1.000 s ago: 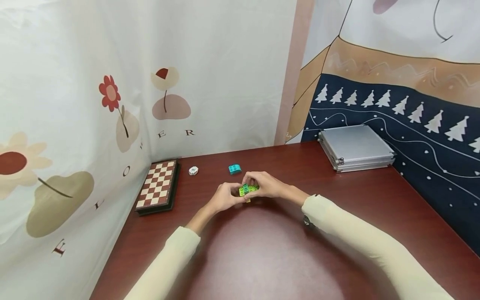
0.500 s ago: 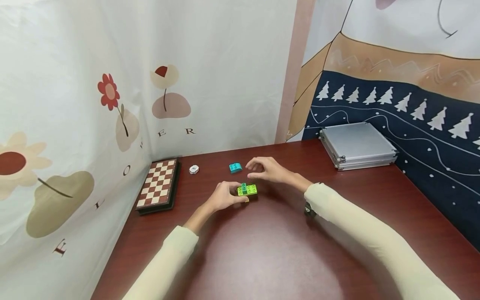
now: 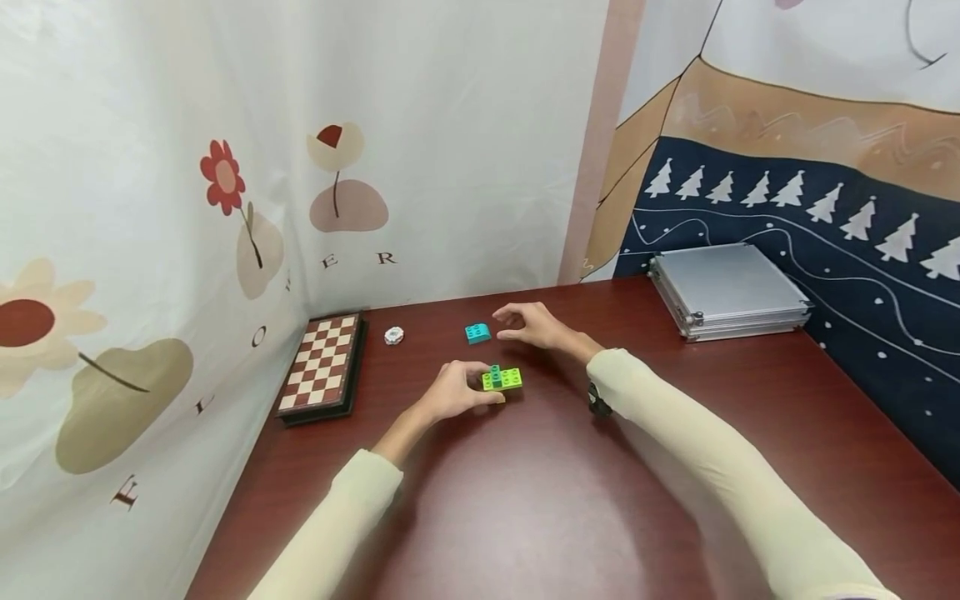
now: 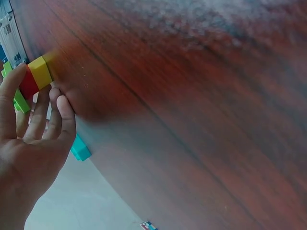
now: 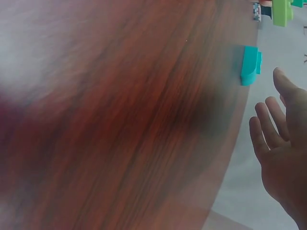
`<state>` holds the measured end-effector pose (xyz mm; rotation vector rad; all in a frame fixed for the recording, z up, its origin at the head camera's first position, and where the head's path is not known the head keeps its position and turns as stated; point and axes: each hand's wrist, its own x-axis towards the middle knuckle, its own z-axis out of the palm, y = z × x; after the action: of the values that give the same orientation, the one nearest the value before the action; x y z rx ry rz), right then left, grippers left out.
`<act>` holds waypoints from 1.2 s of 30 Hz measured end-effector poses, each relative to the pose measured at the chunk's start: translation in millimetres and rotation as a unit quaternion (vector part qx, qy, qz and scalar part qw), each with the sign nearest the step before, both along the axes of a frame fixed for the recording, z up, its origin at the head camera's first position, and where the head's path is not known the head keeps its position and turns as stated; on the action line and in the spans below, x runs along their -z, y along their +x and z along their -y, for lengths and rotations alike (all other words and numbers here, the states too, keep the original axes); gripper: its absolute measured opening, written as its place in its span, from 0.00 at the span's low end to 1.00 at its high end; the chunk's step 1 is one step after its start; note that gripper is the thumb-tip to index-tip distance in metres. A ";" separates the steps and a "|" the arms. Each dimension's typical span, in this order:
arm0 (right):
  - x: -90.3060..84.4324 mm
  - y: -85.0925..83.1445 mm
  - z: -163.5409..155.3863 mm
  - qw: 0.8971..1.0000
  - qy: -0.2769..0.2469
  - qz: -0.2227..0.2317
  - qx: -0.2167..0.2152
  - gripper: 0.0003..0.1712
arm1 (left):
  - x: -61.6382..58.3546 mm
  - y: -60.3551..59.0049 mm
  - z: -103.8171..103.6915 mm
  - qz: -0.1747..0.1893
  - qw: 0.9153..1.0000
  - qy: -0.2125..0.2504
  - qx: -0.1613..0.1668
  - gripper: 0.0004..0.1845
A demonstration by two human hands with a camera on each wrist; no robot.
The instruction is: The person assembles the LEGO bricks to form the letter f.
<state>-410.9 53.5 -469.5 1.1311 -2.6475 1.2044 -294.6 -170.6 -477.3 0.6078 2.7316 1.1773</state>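
Left hand [image 3: 450, 392] pinching green brick stack [image 3: 501, 379] on desk [image 3: 525, 500]. Right hand [image 3: 534, 325] spread, empty. Teal brick [image 3: 477, 332] at its 9 o'clock, just beside fingertips, long axis 9–3.

Both arms wear long, close-fitting sleeves of pale cream cloth — plain, with no print or seam markings showing. Each sleeve ends at the wrist, leaving the left hand [image 3: 450, 392] and the right hand [image 3: 534, 325] bare, with no rings or gloves to be seen. Under the right wrist sits a small dark device [image 3: 597, 403] — black, rounded, strapped just at the cuff's edge; its details are too small to tell.
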 end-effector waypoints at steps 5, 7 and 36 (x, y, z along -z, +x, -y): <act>2.2 -9.4 8.6 1.000 0.010 0.006 0.019 0.26 | -2.6 -0.9 -3.7 -0.004 1.000 0.002 0.007 0.25; 2.5 -12.9 12.7 1.000 0.015 0.013 0.021 0.27 | -3.3 -1.1 -4.5 -0.004 1.000 0.003 0.006 0.25; 9.5 -19.5 35.5 0.994 0.111 0.002 0.012 0.21 | -1.0 -1.5 1.3 0.004 1.000 -0.001 0.009 0.24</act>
<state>-430.4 18.0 -479.0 1.1204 -2.8461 0.9259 -296.1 -171.9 -476.3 0.6242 2.7139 1.1709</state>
